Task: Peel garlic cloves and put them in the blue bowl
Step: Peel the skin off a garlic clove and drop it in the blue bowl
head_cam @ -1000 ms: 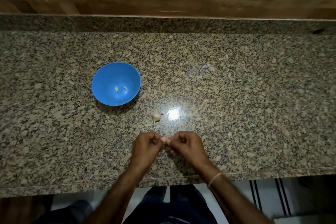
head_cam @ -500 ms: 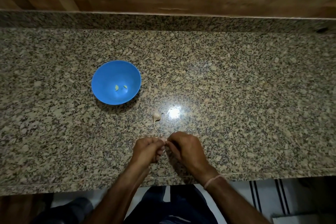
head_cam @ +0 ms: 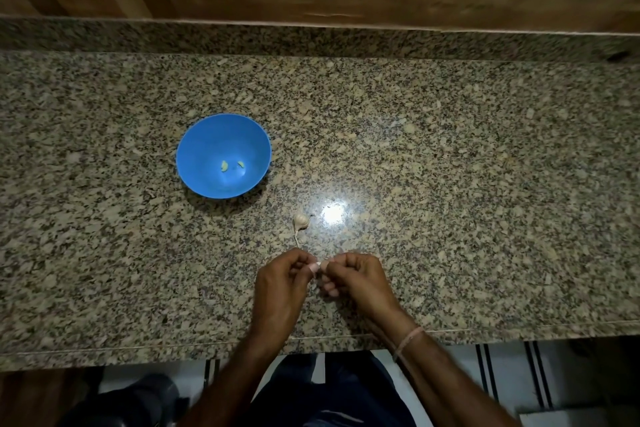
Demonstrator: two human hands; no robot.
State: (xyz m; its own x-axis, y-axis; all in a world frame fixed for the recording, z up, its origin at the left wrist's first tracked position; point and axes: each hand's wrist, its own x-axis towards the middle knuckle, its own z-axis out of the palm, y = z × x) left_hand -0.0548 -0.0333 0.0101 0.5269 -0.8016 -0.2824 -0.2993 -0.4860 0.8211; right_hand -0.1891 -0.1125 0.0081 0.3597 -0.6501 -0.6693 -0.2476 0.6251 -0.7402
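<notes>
A blue bowl (head_cam: 194, 149) stands on the granite counter, left of centre, with two small pale peeled cloves (head_cam: 224, 166) at its bottom. A small garlic bulb piece with a stalk (head_cam: 300, 222) lies on the counter between the bowl and my hands. Near the counter's front edge my left hand (head_cam: 278, 282) and my right hand (head_cam: 358, 279) meet fingertip to fingertip, both pinching one small garlic clove (head_cam: 323, 264). Most of that clove is hidden by my fingers.
The speckled granite counter (head_cam: 450, 166) runs the full width, with a raised granite back ledge and a wooden wall behind. A bright lamp glare sits right of the garlic bulb. The front edge lies just below my wrists; a striped floor mat shows beneath.
My hands have stayed in the same spot; the fingers have shifted slightly around the clove. The bowl and the garlic bulb have not moved.
</notes>
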